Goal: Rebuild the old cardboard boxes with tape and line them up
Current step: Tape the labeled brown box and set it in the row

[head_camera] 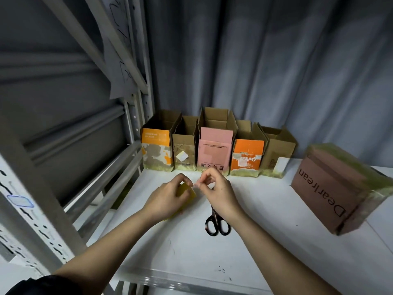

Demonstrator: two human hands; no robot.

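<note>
My left hand (170, 195) grips a yellowish roll of tape (188, 191) just above the white table (265, 241). Right beside it, my right hand (214, 187) pinches the tape's loose end between thumb and fingertips. Several open-topped cardboard boxes stand in a row at the back of the table: an orange one (157, 146), a plain brown one (184, 152), a pink one (214, 153), another orange one (246, 157) and a brown one (276, 155). A closed brown box printed "Dearlrean" (331, 188) sits apart at the right, turned at an angle.
Black-handled scissors (217, 223) lie on the table under my right wrist. A grey metal shelving frame (136, 103) rises along the left side. A grey curtain (276, 60) hangs behind the boxes.
</note>
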